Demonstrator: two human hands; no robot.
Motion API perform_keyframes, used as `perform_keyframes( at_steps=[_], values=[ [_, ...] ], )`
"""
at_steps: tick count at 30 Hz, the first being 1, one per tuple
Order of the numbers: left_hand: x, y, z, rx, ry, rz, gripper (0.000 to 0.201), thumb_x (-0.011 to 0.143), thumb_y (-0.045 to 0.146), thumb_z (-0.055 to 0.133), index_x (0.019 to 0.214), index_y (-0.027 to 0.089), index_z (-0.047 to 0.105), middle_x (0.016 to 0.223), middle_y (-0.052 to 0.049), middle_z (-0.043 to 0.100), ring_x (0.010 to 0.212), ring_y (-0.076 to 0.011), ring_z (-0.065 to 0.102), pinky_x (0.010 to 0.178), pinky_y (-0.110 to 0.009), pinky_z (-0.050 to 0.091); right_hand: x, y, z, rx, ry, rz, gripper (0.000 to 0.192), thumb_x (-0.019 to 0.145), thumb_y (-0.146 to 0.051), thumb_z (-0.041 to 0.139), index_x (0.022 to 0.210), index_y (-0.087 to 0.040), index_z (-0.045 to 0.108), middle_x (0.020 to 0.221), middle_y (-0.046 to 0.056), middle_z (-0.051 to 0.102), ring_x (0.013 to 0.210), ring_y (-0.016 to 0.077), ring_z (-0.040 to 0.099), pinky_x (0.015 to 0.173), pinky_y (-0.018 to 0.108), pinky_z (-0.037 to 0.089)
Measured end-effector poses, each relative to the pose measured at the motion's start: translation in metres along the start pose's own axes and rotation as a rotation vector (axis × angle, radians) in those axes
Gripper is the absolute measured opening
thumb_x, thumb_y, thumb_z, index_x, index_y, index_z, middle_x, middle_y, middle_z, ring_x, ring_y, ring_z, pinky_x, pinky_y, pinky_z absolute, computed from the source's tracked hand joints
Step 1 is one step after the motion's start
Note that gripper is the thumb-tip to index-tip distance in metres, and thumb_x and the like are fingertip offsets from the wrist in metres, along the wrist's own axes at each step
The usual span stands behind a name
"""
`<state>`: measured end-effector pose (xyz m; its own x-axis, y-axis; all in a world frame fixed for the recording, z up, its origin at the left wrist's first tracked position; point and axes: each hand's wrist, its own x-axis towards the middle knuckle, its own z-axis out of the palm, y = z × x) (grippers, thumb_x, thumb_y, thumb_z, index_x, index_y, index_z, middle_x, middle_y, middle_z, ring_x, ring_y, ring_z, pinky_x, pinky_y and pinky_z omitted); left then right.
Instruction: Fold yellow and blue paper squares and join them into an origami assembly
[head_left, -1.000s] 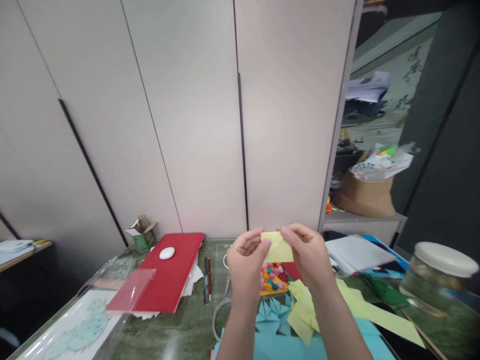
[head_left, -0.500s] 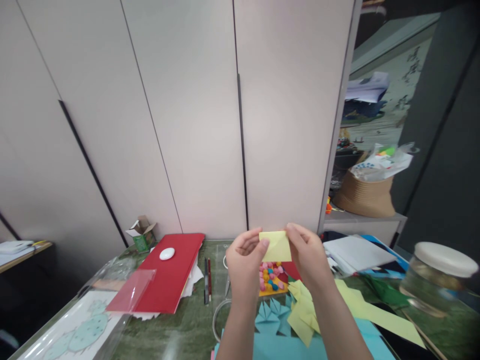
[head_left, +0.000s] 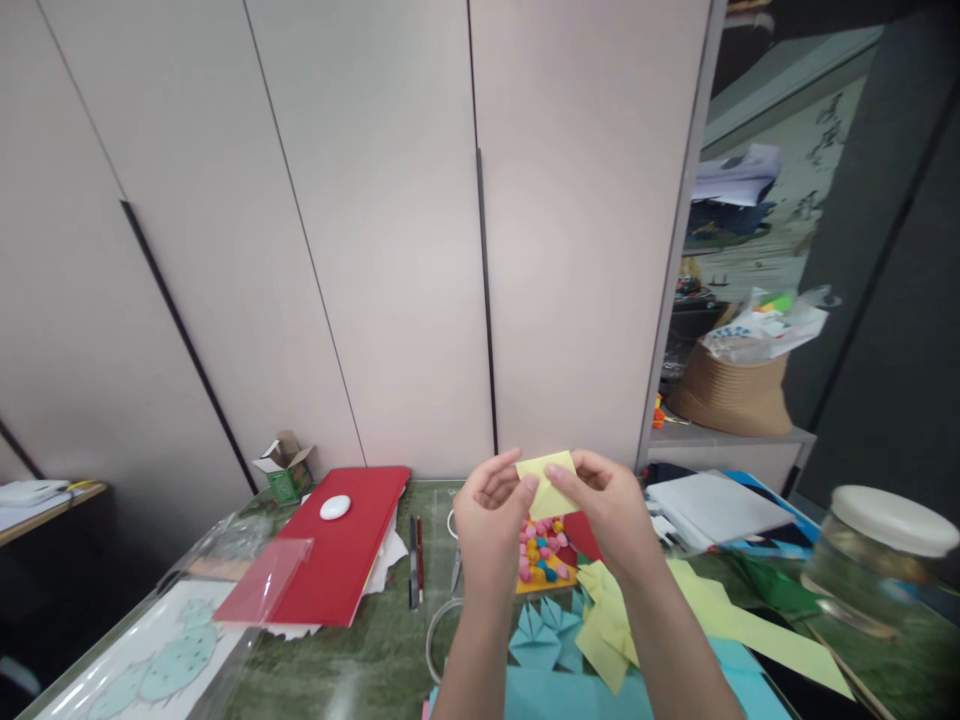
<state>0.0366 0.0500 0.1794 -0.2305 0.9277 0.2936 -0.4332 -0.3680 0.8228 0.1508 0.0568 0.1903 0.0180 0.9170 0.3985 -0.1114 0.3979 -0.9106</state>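
Observation:
Both of my hands are raised above the green table (head_left: 352,660) and pinch a small folded yellow paper (head_left: 546,480). My left hand (head_left: 491,520) grips its left edge with thumb and fingers. On the paper's right side, my right hand (head_left: 611,515) has its thumb lying across the front. Below the hands lie a tray of small coloured pieces (head_left: 544,562), folded blue paper fans (head_left: 536,635) and loose yellow paper pieces (head_left: 611,620).
A red folder (head_left: 337,545) with a white oval object (head_left: 334,507) lies at left, two pens (head_left: 414,560) beside it. A lidded glass jar (head_left: 870,560) stands at right, white sheets (head_left: 712,505) behind it. A small open box (head_left: 283,468) sits by the wall panels.
The yellow paper has turned and risen slightly between my fingers; my right thumb has slid leftward over its front. The rest is unchanged.

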Motion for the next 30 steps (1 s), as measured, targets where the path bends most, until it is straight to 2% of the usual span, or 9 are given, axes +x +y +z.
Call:
perform_keyframes(
  at_steps=[3,7,14,18,22,26,30],
  values=[
    [0.001,0.0,-0.002,0.042,0.013,0.022,0.031,0.063,0.02,0.071,0.093,0.014,0.065,0.077,-0.005,0.068,0.073,-0.0127,0.063,0.069,-0.022,0.048,0.0,0.001,0.0,-0.001,-0.015,0.001,0.024,0.071,-0.038,0.065,0.064,-0.015,0.059,0.058,-0.001,0.058,0.057,0.0121,0.051,0.056,0.023,0.04],
    [0.002,-0.002,-0.003,0.064,0.032,0.035,0.026,0.063,0.02,0.072,0.088,0.014,0.067,0.078,-0.006,0.069,0.075,-0.0141,0.063,0.07,-0.023,0.049,0.002,0.003,-0.003,-0.03,-0.111,0.006,0.022,0.074,-0.037,0.062,0.075,-0.015,0.063,0.07,0.002,0.064,0.066,0.0151,0.056,0.062,0.026,0.043],
    [0.0,-0.001,-0.001,0.133,0.042,0.07,0.018,0.065,0.021,0.07,0.082,0.014,0.068,0.075,-0.006,0.07,0.071,-0.014,0.064,0.067,-0.023,0.049,0.005,0.009,-0.003,-0.11,-0.095,-0.027,0.023,0.075,-0.036,0.061,0.081,-0.014,0.065,0.075,0.004,0.067,0.07,0.0169,0.057,0.065,0.027,0.044],
    [0.0,0.003,-0.001,0.184,-0.007,0.066,0.01,0.067,0.022,0.068,0.072,0.014,0.07,0.075,-0.006,0.07,0.073,-0.0145,0.064,0.07,-0.023,0.049,0.005,0.008,-0.003,-0.112,-0.099,-0.027,0.021,0.076,-0.034,0.061,0.083,-0.015,0.065,0.077,0.004,0.067,0.074,0.0174,0.058,0.067,0.027,0.044],
    [0.001,0.008,-0.003,0.205,-0.069,0.018,0.019,0.067,0.02,0.067,0.084,0.015,0.071,0.084,-0.007,0.07,0.078,-0.0152,0.063,0.072,-0.024,0.049,0.004,0.006,-0.004,-0.098,-0.102,-0.018,0.024,0.076,-0.036,0.06,0.086,-0.014,0.064,0.079,0.004,0.067,0.073,0.0167,0.057,0.066,0.026,0.044],
    [0.0,0.014,-0.006,0.248,-0.155,0.001,0.025,0.065,0.019,0.068,0.089,0.015,0.07,0.084,-0.006,0.068,0.074,-0.0132,0.061,0.069,-0.023,0.049,0.004,0.003,-0.007,-0.089,-0.155,-0.027,0.027,0.078,-0.036,0.059,0.094,-0.014,0.065,0.084,0.005,0.067,0.079,0.0175,0.058,0.07,0.027,0.044],
    [0.0,0.019,-0.006,0.286,-0.222,-0.019,0.028,0.065,0.016,0.067,0.093,0.016,0.069,0.081,-0.004,0.064,0.07,-0.0104,0.057,0.066,-0.021,0.047,0.003,0.002,-0.01,-0.054,-0.143,-0.018,0.028,0.078,-0.035,0.06,0.096,-0.015,0.065,0.082,0.004,0.068,0.076,0.0166,0.058,0.068,0.026,0.044]
  ],
)
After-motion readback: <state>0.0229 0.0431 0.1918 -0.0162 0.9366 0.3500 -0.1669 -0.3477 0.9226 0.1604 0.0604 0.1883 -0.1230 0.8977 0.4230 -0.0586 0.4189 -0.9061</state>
